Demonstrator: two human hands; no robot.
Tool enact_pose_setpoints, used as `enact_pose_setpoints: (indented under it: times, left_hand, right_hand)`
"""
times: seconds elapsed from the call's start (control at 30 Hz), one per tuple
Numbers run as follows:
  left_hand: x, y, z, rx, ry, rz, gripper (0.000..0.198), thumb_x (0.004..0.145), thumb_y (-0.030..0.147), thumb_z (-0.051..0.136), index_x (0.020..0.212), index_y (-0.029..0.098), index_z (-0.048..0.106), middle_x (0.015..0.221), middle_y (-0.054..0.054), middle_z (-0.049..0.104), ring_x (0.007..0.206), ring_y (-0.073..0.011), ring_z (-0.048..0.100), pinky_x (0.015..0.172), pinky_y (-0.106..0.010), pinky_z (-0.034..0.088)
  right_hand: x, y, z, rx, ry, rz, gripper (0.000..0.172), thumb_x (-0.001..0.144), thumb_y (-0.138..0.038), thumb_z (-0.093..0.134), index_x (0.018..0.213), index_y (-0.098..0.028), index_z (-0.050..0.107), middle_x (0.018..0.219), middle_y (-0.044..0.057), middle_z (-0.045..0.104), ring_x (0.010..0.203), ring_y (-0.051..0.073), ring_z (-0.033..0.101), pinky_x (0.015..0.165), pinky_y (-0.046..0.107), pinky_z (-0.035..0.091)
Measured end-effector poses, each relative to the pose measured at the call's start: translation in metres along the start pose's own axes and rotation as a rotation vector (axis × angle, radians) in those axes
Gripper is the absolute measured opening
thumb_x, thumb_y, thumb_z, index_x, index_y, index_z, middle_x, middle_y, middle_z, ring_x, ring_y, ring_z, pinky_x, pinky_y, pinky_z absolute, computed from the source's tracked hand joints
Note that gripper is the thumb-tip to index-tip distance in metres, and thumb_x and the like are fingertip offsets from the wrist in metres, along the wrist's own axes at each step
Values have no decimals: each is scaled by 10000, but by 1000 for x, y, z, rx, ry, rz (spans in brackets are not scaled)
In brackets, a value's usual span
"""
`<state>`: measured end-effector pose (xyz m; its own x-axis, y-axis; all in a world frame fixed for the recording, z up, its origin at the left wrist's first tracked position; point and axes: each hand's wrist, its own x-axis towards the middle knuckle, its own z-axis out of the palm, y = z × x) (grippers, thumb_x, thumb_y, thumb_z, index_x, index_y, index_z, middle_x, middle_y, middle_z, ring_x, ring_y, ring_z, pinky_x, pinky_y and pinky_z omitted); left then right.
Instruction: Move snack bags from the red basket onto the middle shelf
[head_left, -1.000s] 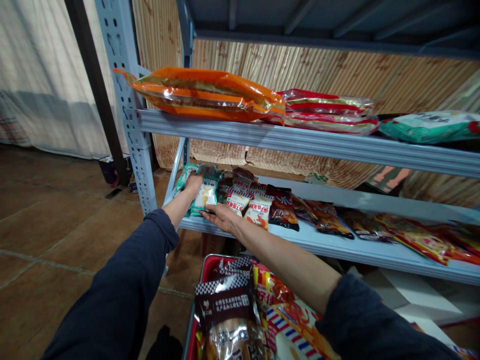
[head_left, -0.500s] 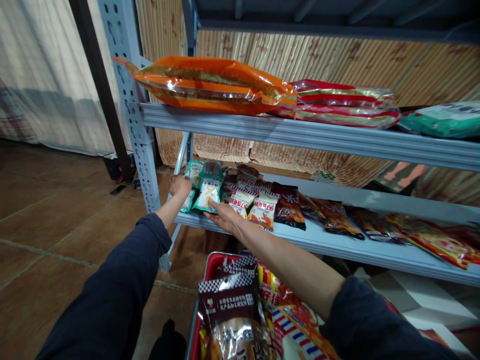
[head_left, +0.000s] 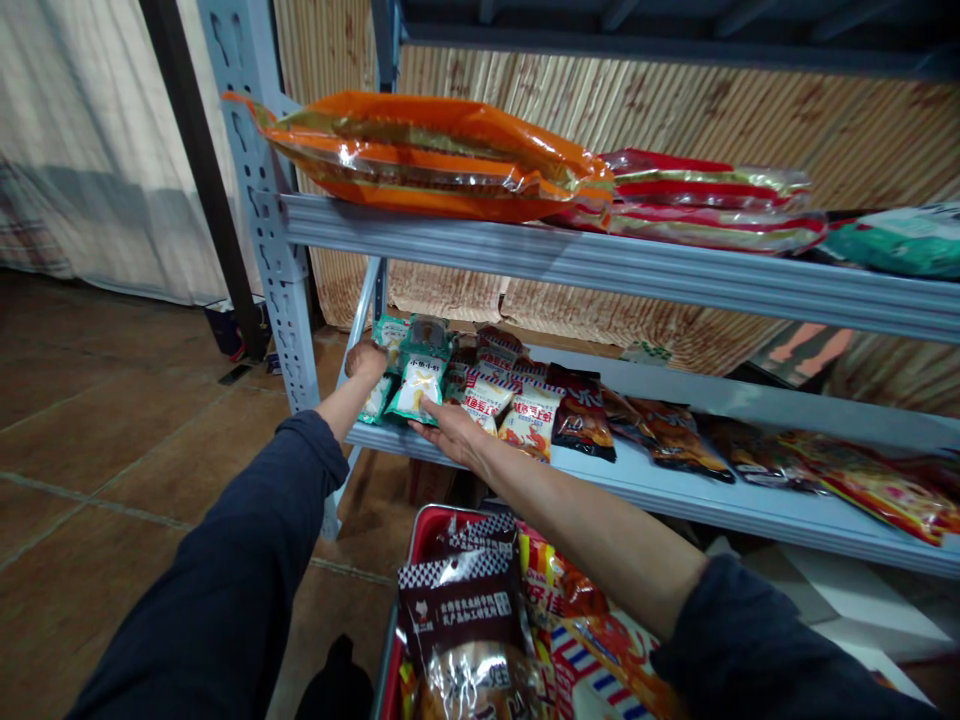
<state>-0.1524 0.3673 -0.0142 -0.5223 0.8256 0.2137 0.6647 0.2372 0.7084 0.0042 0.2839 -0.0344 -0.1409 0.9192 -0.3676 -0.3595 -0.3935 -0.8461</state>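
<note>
**2 hands steadying green packets at the shelf's left end**

2 hands bracket a small stack of green-and-white foil snack packets (head_left: 416,385). The left hand (head_left: 366,358) is curled against the stack's left side. The right hand (head_left: 452,432) is spread flat, fingertips touching the front packet's lower edge.

The stack already sits on the grey metal lower shelf (head_left: 675,495), just beside red-and-white packets (head_left: 484,400), so the placing looks nearly done. The red plastic basket (head_left: 421,530) below holds many more packets.

The green packets lean back, long axis running from the shelf edge up and rearward, printed faces forward.
</note>
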Motion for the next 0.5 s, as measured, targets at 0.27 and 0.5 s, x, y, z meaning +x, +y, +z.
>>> enact_pose_setpoints:
  times: [0.27,0.5]
  left_hand:
    - [5,-8,-6,-74,178,-11,183,804,247,437,856,178,599,970,-131,632,966,-246,575,797,-325,407]
    - [11,-7,-22,-119,228,-45,187,811,218,412,875,167,580,968,-128,622,926,-234,578,760,-308,411]
  right_hand:
    - [-3,-5,8,-38,-15,-39,97,779,-166,599,844,-111,551,887,59,620,698,94,605,582,187,573]
    - [3,-8,24,-152,10,5,61,791,-108,560,827,-124,513,892,46,593,663,74,596,567,191,579]
